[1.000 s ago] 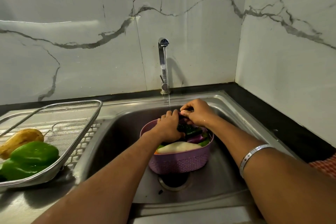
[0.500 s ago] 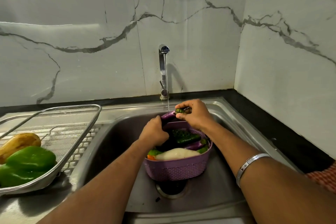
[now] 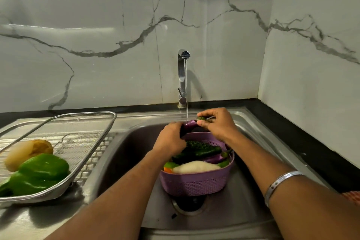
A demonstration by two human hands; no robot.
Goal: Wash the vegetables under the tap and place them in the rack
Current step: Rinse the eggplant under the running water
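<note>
Head view: a purple eggplant (image 3: 190,124) is held under the thin stream from the tap (image 3: 182,76), above the far rim of a purple basket (image 3: 196,183) that stands in the sink (image 3: 120,154) over the drain. The left hand (image 3: 171,140) is curled round the eggplant's body, and its green stem end is pinched by the right hand (image 3: 218,122) (a silver bangle (image 3: 280,183) is worn on that forearm). More vegetables are piled in the basket. On the table to the left, a green capsicum (image 3: 39,174) and a potato (image 3: 27,153) lie touching in the wire rack (image 3: 93,138)
</note>
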